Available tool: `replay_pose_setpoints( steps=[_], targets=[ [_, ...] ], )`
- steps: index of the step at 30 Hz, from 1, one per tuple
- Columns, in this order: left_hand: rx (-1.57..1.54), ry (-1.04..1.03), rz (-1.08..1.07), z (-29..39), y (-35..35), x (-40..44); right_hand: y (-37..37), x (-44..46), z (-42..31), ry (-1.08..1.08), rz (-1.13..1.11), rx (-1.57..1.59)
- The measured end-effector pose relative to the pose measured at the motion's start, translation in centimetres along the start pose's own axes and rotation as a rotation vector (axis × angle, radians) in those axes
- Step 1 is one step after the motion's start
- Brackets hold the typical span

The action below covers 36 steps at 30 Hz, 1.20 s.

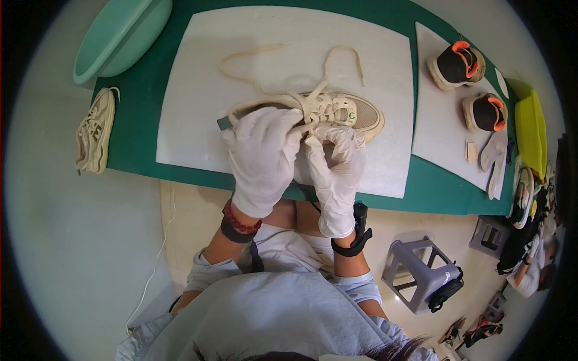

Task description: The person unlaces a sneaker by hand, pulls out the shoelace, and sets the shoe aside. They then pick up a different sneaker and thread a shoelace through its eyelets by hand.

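Observation:
A cream lace-up shoe (pixel 361 115) lies on a white mat (pixel 198 66), its toe pointing right. My left hand (pixel 263 156), in a white glove, is closed at the shoe's near side by the opening, its fingertips at the lacing. Beside it my gloved right hand (pixel 338 171) pinches at the lower edge of the eyelets; what sits between the fingertips is too small to make out. The long shoelace (pixel 326 63) spreads in loose ends over the mat beyond the shoe. A dark green tab (pixel 224 123) shows at the heel.
A teal basin (pixel 123 39) stands at the back left, with another cream shoe (pixel 96 132) below it. Two black-and-orange shoes (pixel 457 63) and insoles (pixel 494 157) lie on the right-hand mat. A yellow bin (pixel 531 126), a grey stool (pixel 421 274) and a person (pixel 530 271) are farther right.

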<state>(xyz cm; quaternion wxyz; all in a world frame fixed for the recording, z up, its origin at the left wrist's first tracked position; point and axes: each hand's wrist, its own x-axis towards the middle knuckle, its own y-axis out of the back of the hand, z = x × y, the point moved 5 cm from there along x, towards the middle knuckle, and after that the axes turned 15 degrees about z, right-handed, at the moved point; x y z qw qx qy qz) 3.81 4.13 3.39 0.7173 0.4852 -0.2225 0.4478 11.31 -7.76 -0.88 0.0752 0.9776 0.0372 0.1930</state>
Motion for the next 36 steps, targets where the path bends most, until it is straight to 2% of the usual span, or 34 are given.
replay_pose_setpoints(
  steps=[2, 8, 11, 20, 30, 36],
  targets=[
    [0.046, -0.023, 0.077, 0.0, 1.1, 0.5, 0.1, 0.2, -0.2, 0.02, -0.013, -0.036],
    [0.107, -0.082, -0.127, -0.6, 0.8, 0.3, 0.0, 0.2, -0.3, -0.006, -0.043, -0.054],
    [0.058, -0.048, -0.139, -1.5, -0.1, -0.8, 0.1, 0.1, -0.2, -0.009, -0.037, -0.044],
    [0.06, -0.121, -0.047, -1.3, -0.3, -0.9, 0.1, -0.1, -0.2, 0.046, -0.029, -0.049],
    [0.083, -0.114, -0.039, -1.7, -0.6, -1.2, 0.3, 0.0, -0.8, 0.153, -0.067, -0.11],
    [0.127, -0.109, -0.048, -1.8, -0.9, -1.7, 0.3, -0.1, -0.8, 0.127, -0.068, -0.13]
  ],
)
